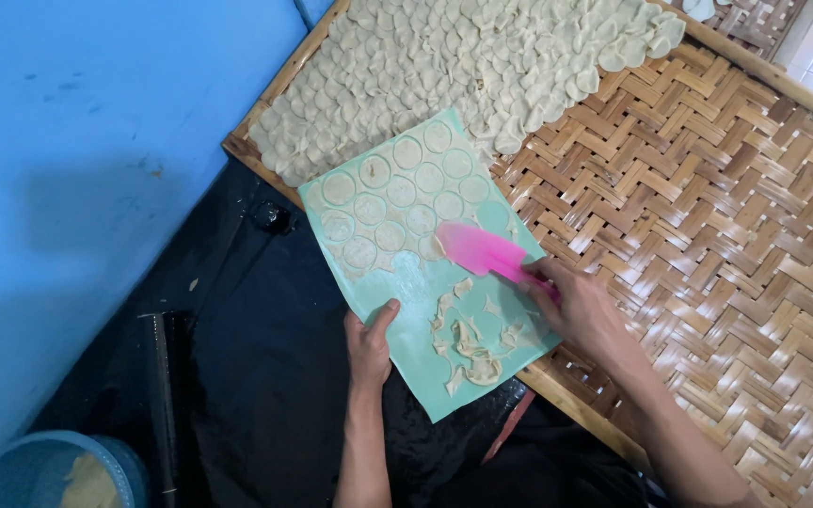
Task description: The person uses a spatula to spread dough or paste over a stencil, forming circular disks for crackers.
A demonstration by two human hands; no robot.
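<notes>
Your left hand [369,343] is clamped on the near left edge of the green mat [425,268], thumb on top and fingers underneath, so the floppy sheet stays taut and level while it hangs half off the near left edge of the woven tray [708,226]. The far part of the mat rests on the tray's wooden rim, which puts it just beside the spread of dough rounds [463,66] already covering the tray's far left corner. Your right hand [585,310] is closed around the handle of the pink scraper [486,252]; the blade lies flat on the mat, its tip at the row of cut circles [397,193] that sit in the far half of the sheet. That low angle suits getting under thin pieces without tearing them. Dough scraps [472,343] are bunched at the near right corner of the mat, apart from the circles. The rest of the tray, towards its right edge, shows bare weave. Below the mat is a black sheet [256,376] on the floor; a blue wall [96,141] runs along the left, and a round basin [58,470] sits at the lower left.
</notes>
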